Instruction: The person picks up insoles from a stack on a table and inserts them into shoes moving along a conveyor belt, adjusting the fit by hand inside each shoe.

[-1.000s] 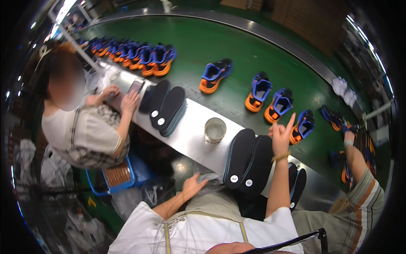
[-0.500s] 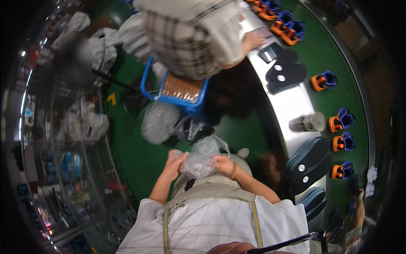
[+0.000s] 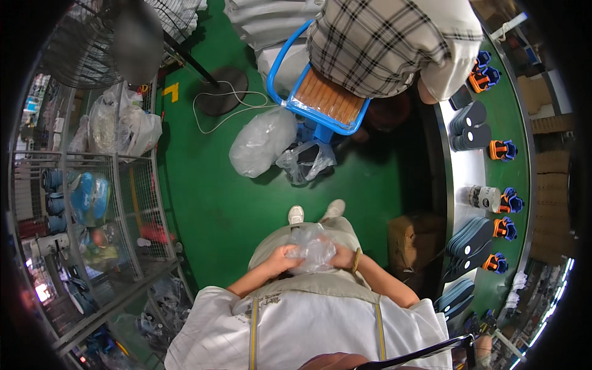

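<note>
Both hands close in a grip on one clear plastic bag [image 3: 312, 248], crumpled against the person's lap: the left hand [image 3: 279, 259] clenches its left side, the right hand [image 3: 341, 256] its right side, a bangle on that wrist. Beyond the bag, the person's two light shoes [image 3: 316, 211] stand on the green floor [image 3: 209, 203]. Farther off lie two more filled plastic bags [image 3: 262, 142] just beside a blue stool [image 3: 320, 102], where another person in a plaid shirt [image 3: 382, 43] sits. On the right, a brown carton [image 3: 410, 240] sits on the floor near the long curved desk [image 3: 472, 169], which carries stacks of dark insoles [image 3: 470, 243], a tin can [image 3: 484, 197] and orange-and-blue sandals [image 3: 505, 203]. On the left stand wire racks [image 3: 98, 203] and a fan [image 3: 132, 37].
</note>
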`<move>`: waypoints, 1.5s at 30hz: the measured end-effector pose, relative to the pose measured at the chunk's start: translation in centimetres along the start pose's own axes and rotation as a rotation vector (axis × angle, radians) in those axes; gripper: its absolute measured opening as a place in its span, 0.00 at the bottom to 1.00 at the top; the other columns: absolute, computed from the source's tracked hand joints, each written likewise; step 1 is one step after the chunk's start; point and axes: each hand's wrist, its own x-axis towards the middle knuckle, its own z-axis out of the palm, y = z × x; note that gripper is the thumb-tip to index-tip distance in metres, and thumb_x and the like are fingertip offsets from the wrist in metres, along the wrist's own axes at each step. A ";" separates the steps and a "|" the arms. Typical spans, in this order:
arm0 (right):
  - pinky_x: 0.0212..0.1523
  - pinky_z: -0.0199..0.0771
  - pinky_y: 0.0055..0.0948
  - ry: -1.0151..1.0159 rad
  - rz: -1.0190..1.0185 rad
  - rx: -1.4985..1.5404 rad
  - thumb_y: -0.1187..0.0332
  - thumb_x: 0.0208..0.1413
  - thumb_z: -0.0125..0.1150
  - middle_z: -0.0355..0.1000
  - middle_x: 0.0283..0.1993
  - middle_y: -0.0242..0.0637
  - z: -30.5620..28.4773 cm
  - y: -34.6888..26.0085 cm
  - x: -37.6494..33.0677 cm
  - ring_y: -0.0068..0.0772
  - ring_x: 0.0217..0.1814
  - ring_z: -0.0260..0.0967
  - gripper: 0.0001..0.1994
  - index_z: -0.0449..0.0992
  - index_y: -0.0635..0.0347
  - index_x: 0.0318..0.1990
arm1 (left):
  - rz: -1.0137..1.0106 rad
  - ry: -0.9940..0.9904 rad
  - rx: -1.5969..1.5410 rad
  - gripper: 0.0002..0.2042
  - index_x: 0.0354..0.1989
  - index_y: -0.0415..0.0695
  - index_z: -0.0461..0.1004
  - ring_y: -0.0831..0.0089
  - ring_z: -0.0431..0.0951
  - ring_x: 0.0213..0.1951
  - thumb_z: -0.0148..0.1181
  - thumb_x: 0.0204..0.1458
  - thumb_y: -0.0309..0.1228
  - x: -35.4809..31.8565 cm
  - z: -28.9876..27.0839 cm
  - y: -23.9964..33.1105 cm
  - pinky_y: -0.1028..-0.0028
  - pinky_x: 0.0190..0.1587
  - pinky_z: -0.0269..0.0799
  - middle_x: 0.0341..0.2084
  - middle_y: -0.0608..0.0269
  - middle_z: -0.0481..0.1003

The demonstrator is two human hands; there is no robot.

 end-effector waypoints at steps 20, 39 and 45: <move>0.49 0.57 0.34 0.486 -0.109 0.704 0.62 0.47 0.54 0.48 0.58 0.39 -6.6 -6.9 15.0 0.29 0.53 0.53 0.33 0.45 0.51 0.59 | 0.093 0.219 -0.803 0.14 0.41 0.34 0.64 0.66 0.74 0.33 0.42 0.45 0.27 6.4 -18.4 12.9 0.69 0.33 0.73 0.33 0.55 0.71; 0.45 0.63 0.29 0.415 0.414 0.286 0.50 0.36 0.59 0.63 0.47 0.50 -2.2 0.5 32.8 0.44 0.45 0.63 0.40 0.52 0.65 0.54 | -0.272 0.214 1.733 0.23 0.48 0.45 0.61 0.57 0.71 0.33 0.51 0.42 0.40 24.0 -31.0 15.1 0.62 0.37 0.62 0.31 0.55 0.72; 0.44 0.63 0.34 -0.347 -0.180 -0.757 0.63 0.47 0.49 0.67 0.41 0.47 -9.3 -5.5 48.6 0.40 0.42 0.65 0.17 0.66 0.53 0.47 | 0.506 0.169 1.749 0.07 0.22 0.40 0.69 0.60 0.64 0.28 0.54 0.34 0.29 18.5 -35.3 15.1 0.64 0.34 0.60 0.22 0.57 0.66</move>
